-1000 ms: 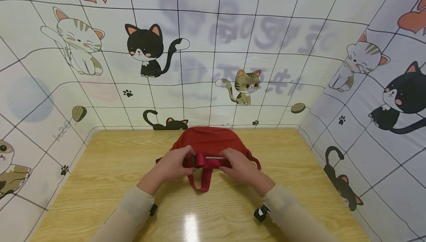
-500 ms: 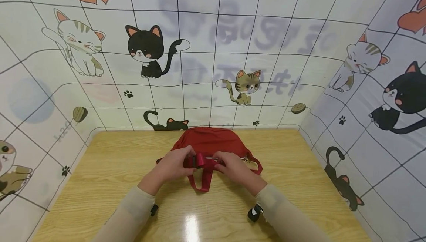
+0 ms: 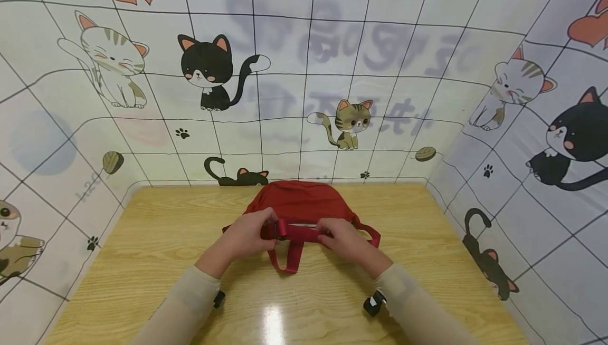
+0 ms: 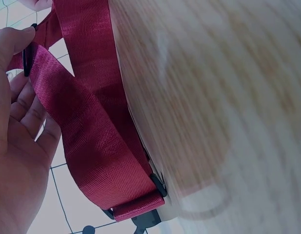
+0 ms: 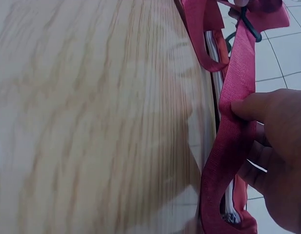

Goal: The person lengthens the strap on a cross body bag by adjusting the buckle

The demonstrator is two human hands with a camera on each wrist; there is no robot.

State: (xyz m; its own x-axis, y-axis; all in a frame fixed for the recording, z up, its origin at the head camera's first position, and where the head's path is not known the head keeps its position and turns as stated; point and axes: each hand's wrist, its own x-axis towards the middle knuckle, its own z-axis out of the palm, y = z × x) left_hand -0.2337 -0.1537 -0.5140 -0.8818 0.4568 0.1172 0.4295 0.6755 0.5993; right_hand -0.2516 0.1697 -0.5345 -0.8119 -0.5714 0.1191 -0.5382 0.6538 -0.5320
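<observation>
A red waist bag [image 3: 299, 200] lies at the back of the table, with its crimson webbing strap [image 3: 305, 234] stretched along the near side. My left hand [image 3: 249, 233] pinches the strap at a black slider buckle [image 4: 27, 61]; the left wrist view shows the thumb at the slider's edge and webbing looping down from it. In the right wrist view my right hand [image 5: 282, 141] pinches the flat strap between thumb and fingers. A second strap loop [image 3: 287, 268] hangs toward me between the hands. Some strap is hidden behind the fingers.
The wooden table [image 3: 294, 308] has cat-print cloth [image 3: 294, 139] standing behind it and on both sides. Small black devices, such as the one [image 3: 373, 304] at the right cuff, are worn on the wrists.
My right hand slid left toward the slider, then moved back right, pulling the strap between the hands straighter. The loop at the bag's right end looks larger. The left hand stays in place.
</observation>
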